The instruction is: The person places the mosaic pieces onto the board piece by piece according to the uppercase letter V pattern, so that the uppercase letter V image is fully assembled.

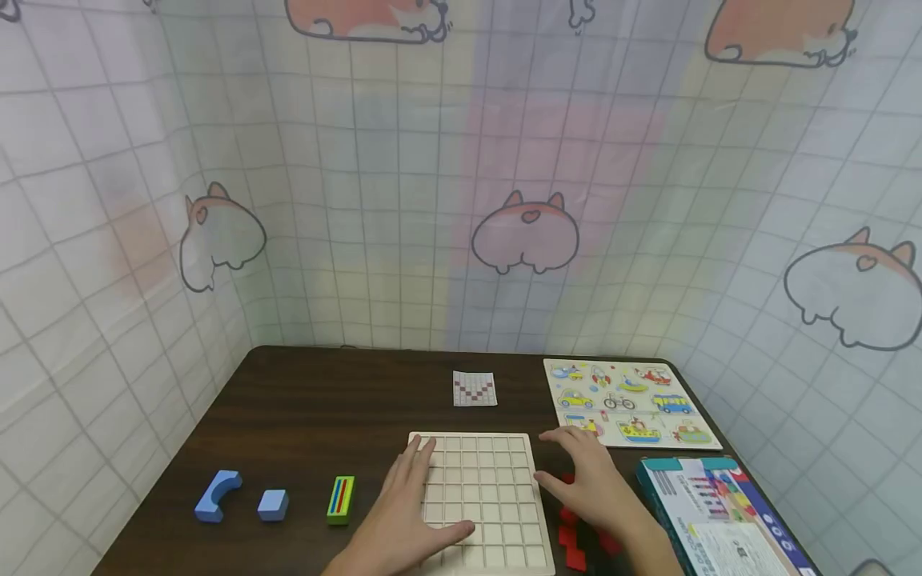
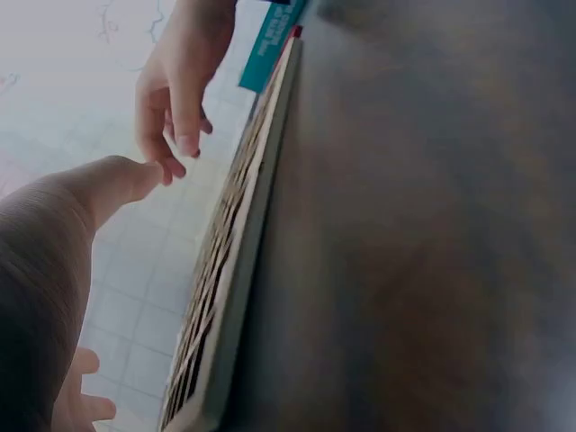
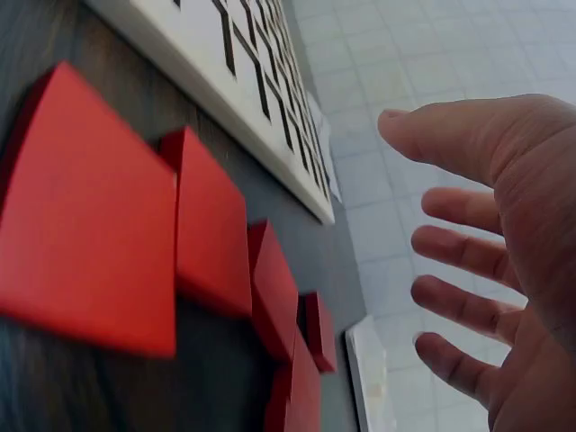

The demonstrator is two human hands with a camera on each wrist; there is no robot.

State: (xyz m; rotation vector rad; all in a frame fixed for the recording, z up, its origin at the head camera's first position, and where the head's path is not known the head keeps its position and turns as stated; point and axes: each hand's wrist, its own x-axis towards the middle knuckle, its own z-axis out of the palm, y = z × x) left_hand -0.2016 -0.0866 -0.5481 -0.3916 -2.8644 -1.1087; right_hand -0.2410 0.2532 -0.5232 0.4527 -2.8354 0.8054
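Note:
A pale wooden grid board (image 1: pixel 497 500) lies at the front middle of the dark table, its squares bare. My left hand (image 1: pixel 403 512) is over the board's left edge with fingers spread and the thumb out across the squares. Off the board's right edge, my right hand (image 1: pixel 594 488) is held with fingers spread and nothing in them. Several red blocks (image 1: pixel 572 552) lie beneath and beside the right hand, partly hidden by it. In the right wrist view the nearest red block (image 3: pixel 90 225) is large, below the hand's open fingers.
On the left stand a blue arch block (image 1: pixel 216 496), a blue cube (image 1: pixel 273 505) and a green block with coloured stripes (image 1: pixel 341 500). A small pattern card (image 1: pixel 475 390) lies behind the board. To the right are a vehicle picture board (image 1: pixel 605 382) and a teal-edged box (image 1: pixel 720 512).

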